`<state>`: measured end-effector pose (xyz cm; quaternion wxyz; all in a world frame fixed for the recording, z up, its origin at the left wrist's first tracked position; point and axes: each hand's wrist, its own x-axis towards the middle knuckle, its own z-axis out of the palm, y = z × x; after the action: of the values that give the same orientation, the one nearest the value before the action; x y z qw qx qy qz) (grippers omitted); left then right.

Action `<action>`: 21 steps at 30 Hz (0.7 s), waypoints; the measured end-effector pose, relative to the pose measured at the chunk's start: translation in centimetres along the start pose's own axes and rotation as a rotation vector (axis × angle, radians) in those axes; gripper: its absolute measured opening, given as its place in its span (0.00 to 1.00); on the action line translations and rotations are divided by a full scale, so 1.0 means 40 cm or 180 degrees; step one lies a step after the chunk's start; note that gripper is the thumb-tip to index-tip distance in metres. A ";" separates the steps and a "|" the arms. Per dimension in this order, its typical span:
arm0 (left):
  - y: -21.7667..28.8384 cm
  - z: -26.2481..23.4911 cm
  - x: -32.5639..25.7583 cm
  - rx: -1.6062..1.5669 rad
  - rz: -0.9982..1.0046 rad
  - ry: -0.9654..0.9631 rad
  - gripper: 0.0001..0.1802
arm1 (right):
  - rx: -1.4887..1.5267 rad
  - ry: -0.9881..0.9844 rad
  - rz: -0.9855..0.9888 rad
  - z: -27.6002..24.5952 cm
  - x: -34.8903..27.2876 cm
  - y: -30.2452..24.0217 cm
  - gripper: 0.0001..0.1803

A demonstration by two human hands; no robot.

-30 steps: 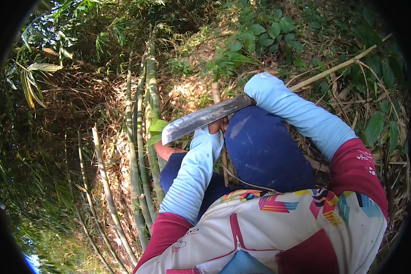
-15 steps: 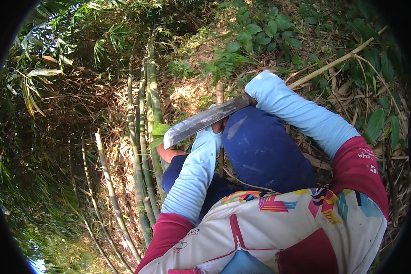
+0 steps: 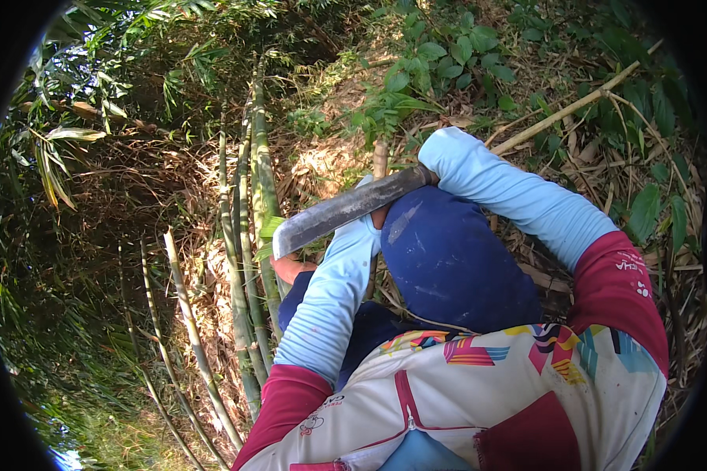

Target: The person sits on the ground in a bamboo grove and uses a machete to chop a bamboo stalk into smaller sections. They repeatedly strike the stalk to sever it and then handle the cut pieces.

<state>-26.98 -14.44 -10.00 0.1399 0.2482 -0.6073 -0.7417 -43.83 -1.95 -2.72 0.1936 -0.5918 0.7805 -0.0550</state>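
Down low, the right hand [image 3: 436, 174] is wrapped around the handle of a big knife [image 3: 339, 212], whose blade lies across the blue knee [image 3: 448, 259]. The left hand [image 3: 292, 268] sits under the blade tip beside green bamboo stalks [image 3: 251, 235]; its fingers are hidden, so their state cannot be told.
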 end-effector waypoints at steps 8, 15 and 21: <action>-0.005 0.012 0.040 0.0008 0.0003 0.0026 0.16 | -0.0224 -0.0291 -0.0105 -0.016 0.016 -0.010 0.13; -0.014 0.015 0.046 -0.0051 -0.0019 0.0036 0.16 | -0.0289 -0.0422 -0.0008 -0.025 0.026 -0.020 0.13; -0.015 0.020 0.051 -0.0084 -0.0013 0.0054 0.16 | -0.0073 -0.0310 -0.0149 0.001 0.049 -0.001 0.13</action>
<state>-29.06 -14.66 -10.89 0.1467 0.2539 -0.5958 -0.7477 -44.23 -3.81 -3.20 0.2232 -0.6141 0.7567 -0.0218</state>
